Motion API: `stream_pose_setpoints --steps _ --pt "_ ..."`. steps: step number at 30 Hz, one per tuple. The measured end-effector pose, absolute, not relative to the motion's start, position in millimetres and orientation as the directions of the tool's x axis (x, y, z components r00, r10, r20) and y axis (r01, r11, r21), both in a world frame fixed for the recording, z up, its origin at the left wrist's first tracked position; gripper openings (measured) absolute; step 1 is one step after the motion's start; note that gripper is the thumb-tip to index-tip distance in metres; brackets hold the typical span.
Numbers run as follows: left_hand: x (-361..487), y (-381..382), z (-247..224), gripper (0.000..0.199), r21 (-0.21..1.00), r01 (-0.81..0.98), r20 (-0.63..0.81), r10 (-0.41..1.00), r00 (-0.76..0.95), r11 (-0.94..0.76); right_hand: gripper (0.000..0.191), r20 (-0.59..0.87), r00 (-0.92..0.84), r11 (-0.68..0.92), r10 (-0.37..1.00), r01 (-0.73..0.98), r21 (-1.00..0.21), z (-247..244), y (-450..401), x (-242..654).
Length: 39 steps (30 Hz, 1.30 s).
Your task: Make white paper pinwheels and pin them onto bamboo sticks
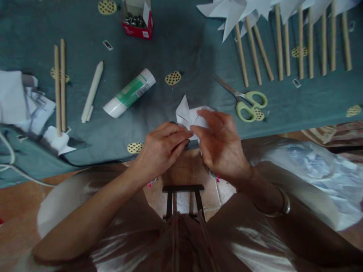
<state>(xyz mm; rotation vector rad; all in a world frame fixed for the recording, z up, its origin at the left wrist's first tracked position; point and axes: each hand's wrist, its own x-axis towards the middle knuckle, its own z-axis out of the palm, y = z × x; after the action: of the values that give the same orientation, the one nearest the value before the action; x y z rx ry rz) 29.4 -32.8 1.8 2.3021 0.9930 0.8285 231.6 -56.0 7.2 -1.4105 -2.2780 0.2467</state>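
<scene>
A white folded paper pinwheel (184, 113) lies at the front edge of the cloth-covered table, between my hands. My left hand (163, 147) has its fingers pressed together on the paper's lower left part. My right hand (219, 141) holds the paper's right side, with thumb and fingers bent over it. The centre of the paper is partly hidden by my fingertips. Green-handled scissors (246, 102) rest to the right of my right hand, and a green and white glue stick (130, 93) lies to the upper left.
A red box (137, 22) of small metal pieces stands at the back. Finished pinwheels on sticks (279, 45) lie back right. At left are a white pen (93, 92), two wooden sticks (63, 87), paper pieces (13, 96) and a white cable (28, 177).
</scene>
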Motion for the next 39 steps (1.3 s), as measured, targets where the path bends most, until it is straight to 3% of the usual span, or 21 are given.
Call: stream_pose_setpoints --steps 5,11,21,27,30,39 --pt "29.3 -33.7 2.3 0.018 0.634 0.475 0.317 0.766 0.559 -0.610 0.026 0.365 -0.358 0.478 0.859 0.815 -0.326 -2.2 -57.1 227.9" --pt "28.9 -34.9 2.7 0.016 0.589 0.490 0.355 0.750 0.558 -0.643 0.024 0.480 -0.307 0.515 0.822 0.760 -0.396 -11.1 -56.0 226.7" --pt "29.1 -35.5 3.8 0.015 0.563 0.510 0.348 0.746 0.568 -0.651 0.026 0.385 -0.310 0.482 0.869 0.704 -0.521 -12.9 -54.7 229.8" --pt "30.0 -33.9 3.7 0.014 0.551 0.504 0.362 0.735 0.574 -0.665 0.026 0.410 -0.348 0.515 0.843 0.740 -0.433 -9.9 -52.0 233.9" --pt "30.2 -34.2 3.9 0.015 0.539 0.508 0.361 0.729 0.581 -0.672 0.028 0.388 -0.358 0.517 0.849 0.716 -0.470 -4.0 -52.2 236.1" --pt "26.4 -28.9 4.7 0.015 0.480 0.538 0.372 0.716 0.590 -0.693 0.034 0.365 -0.243 0.422 0.899 0.705 -0.570 4.7 -41.9 249.5"
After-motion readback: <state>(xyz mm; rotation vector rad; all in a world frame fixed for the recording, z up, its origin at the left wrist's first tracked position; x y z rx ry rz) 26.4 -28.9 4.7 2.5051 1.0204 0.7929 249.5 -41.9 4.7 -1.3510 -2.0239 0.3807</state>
